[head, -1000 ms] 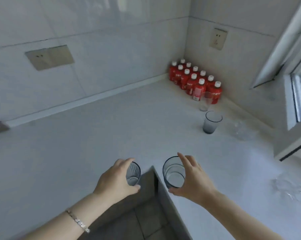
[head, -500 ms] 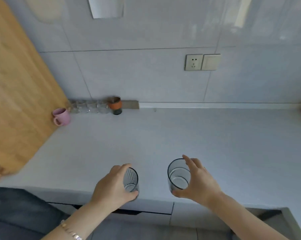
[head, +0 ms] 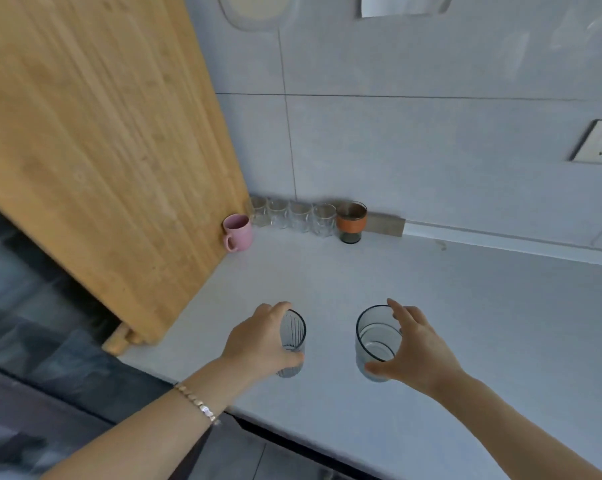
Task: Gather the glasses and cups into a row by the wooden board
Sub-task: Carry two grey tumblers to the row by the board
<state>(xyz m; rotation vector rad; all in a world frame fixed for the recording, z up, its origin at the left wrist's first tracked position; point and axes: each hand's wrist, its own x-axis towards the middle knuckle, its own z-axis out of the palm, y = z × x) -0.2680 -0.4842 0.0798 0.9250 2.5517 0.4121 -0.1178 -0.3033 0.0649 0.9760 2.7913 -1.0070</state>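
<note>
over the pale worktop [head: 465, 306] we carry two glasses at once, and that is where we judge the trouble lies: the wooden board [head: 102, 150] leans tall against the wall at our left, and a swing of the left arm toward the row could knock it or the pink mug [head: 237, 233] standing against its foot. the row itself is tight, clear glasses [head: 289, 216] side by side along the wall with the orange-banded cup [head: 351, 221] at its right end, so setting down beside it risks a clink or a topple. our left hand [head: 258, 344] is wrapped round the ribbed glass [head: 292, 344], our right hand [head: 417, 351] grips the smooth glass [head: 375, 341] from its side, thumb low, fingers at the rim; both are well short of the row. the worktop is smooth and bare between; grey tiled wall [head: 431, 133] behind, a socket [head: 599, 142] at right
</note>
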